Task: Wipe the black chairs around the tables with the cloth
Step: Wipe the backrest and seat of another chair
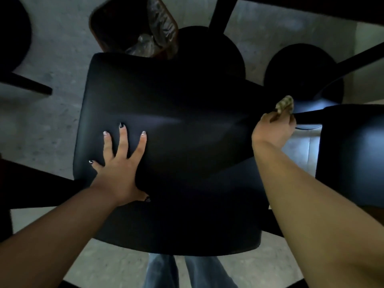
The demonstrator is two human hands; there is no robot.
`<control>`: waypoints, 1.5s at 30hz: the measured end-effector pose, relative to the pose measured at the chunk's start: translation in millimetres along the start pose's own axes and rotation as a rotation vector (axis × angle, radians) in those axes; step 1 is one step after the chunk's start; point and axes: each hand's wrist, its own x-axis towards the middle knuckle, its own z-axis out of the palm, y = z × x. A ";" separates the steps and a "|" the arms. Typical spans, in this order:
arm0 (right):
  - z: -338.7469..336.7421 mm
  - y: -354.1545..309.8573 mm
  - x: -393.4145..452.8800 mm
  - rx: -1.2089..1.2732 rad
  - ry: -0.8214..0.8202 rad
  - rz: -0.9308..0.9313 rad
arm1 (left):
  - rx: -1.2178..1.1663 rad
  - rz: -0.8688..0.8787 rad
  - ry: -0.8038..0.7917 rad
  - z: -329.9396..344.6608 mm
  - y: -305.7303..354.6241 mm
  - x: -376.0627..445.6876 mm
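A black chair (pixel 182 113) fills the middle of the view, its padded seat facing up at me and its backrest nearest my legs. My left hand (pixel 120 163) lies flat on the left part of the seat with its fingers spread. My right hand (pixel 274 127) is at the seat's right edge and grips a small patterned cloth (pixel 285 103), which sticks up above the fingers. A second black chair (pixel 351 150) stands at the right.
A brown waste bin (pixel 133 28) with a clear plastic liner stands beyond the chair. Round black table bases (pixel 301 71) and black table legs (pixel 222 13) stand behind and to the right. A dark table edge (pixel 332 9) crosses the top right. Grey concrete floor (pixel 52 59) lies to the left.
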 end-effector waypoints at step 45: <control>-10.5 8.8 -124.5 0.082 -0.026 -0.197 | 0.022 -0.011 0.189 18.3 -0.5 9.5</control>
